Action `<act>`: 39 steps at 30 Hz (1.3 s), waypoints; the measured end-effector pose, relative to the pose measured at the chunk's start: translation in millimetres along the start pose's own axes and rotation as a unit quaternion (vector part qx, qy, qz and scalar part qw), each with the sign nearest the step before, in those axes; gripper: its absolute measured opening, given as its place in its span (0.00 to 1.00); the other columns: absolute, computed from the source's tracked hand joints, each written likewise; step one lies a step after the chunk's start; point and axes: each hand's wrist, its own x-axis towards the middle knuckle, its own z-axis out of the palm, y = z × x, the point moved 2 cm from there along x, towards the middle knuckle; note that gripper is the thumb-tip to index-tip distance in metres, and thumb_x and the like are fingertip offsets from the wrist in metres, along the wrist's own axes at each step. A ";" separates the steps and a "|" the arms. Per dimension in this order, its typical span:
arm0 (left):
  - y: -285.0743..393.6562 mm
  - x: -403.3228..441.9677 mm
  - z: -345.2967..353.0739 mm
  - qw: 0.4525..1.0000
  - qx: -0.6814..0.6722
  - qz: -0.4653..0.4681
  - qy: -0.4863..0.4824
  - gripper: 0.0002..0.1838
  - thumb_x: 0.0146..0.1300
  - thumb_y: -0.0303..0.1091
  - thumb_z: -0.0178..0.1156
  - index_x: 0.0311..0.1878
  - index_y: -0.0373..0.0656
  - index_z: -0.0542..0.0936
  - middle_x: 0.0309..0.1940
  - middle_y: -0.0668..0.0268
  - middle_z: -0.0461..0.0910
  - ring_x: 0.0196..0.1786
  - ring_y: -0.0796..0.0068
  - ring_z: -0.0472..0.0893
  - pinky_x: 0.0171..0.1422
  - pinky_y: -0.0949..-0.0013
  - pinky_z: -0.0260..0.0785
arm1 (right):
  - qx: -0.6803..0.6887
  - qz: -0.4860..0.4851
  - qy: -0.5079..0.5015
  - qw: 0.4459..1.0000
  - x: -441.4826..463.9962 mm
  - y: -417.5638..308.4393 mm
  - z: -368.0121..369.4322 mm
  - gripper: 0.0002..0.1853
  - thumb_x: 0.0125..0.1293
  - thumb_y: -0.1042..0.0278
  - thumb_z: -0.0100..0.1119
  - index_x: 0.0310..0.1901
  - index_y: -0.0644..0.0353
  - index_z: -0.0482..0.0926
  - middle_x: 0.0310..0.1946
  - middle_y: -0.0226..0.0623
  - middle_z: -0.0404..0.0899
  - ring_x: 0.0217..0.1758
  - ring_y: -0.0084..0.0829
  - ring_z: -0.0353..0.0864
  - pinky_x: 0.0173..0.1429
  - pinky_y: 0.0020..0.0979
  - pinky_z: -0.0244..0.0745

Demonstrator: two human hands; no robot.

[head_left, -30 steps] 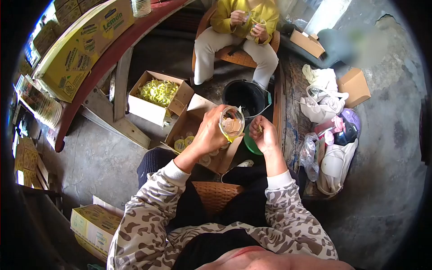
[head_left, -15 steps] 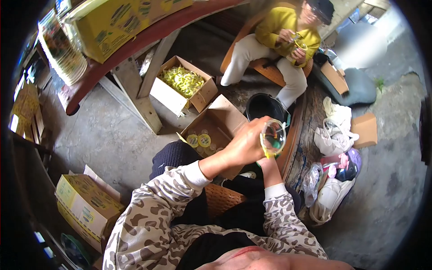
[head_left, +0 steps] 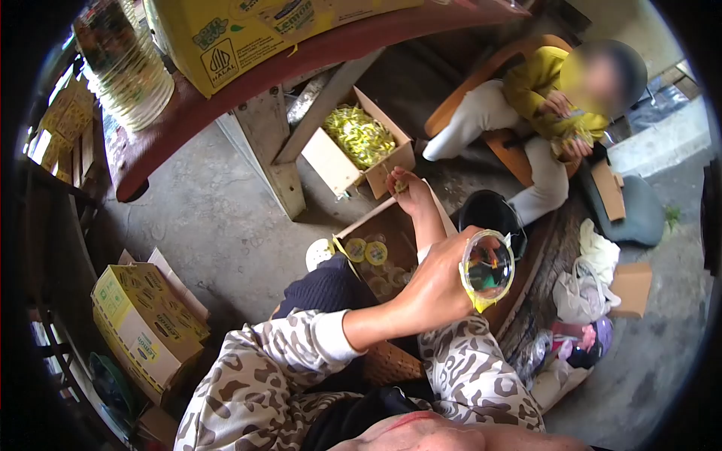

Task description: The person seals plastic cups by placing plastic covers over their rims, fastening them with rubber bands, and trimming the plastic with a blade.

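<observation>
My left hand (head_left: 432,289) is wrapped round a clear plastic cup (head_left: 487,272), its round opening facing me. Yellow film clings to the cup's lower rim. Beyond it, my right hand (head_left: 410,194) reaches out under my left arm, fingers curled around a small yellowish scrap (head_left: 401,187). That hand is above the far edge of an open cardboard box, close to a second box (head_left: 331,161) heaped with yellow strips (head_left: 359,135). In the nearer box lie clear cups and round yellow printed lids (head_left: 375,252).
Opposite, a person in a yellow top (head_left: 526,83) sits holding a cup. A black bucket (head_left: 489,214) stands between us. A red-edged table (head_left: 248,90) bears a yellow carton (head_left: 226,45) and stacked cups (head_left: 128,75). Bags (head_left: 579,293) lie at right, another carton (head_left: 143,331) at left.
My right hand has moved from beside the cup, forward and left, toward the box of yellow strips. My left hand still holds the cup. The view has shifted.
</observation>
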 end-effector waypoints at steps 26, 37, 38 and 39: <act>-44.3 10.8 -27.5 0.993 0.032 -0.102 0.057 0.29 0.51 0.35 0.75 0.55 0.38 0.74 0.47 0.55 0.79 0.48 0.55 0.82 0.53 0.60 0.75 | -0.138 -0.086 0.139 0.977 104.1 6.8 -22.4 0.30 0.71 0.67 0.53 0.72 0.61 0.58 0.68 0.45 0.65 0.71 0.48 0.69 0.72 0.50 0.67; -59.2 2.6 21.7 0.990 0.126 -0.056 0.016 0.26 0.52 0.31 0.75 0.53 0.37 0.76 0.43 0.56 0.83 0.46 0.63 0.84 0.53 0.63 0.76 | -0.319 -0.121 -0.001 0.940 -172.5 -58.0 -37.3 0.19 0.68 0.63 0.62 0.57 0.60 0.77 0.51 0.37 0.81 0.55 0.28 0.81 0.60 0.32 0.77; -59.5 1.1 26.4 0.993 0.104 -0.058 0.024 0.26 0.52 0.31 0.76 0.53 0.37 0.76 0.42 0.58 0.82 0.45 0.67 0.83 0.52 0.65 0.76 | -0.306 -0.151 -0.029 0.939 -199.9 -66.3 -37.6 0.19 0.64 0.67 0.66 0.56 0.60 0.78 0.49 0.36 0.82 0.53 0.25 0.81 0.59 0.29 0.77; -64.4 0.5 31.5 0.994 0.088 -0.060 0.014 0.26 0.53 0.30 0.76 0.53 0.38 0.76 0.42 0.60 0.82 0.45 0.69 0.83 0.52 0.66 0.76 | -0.304 -0.148 0.059 0.939 -214.2 -77.2 -61.0 0.18 0.64 0.67 0.65 0.55 0.59 0.79 0.48 0.34 0.83 0.50 0.23 0.82 0.57 0.28 0.77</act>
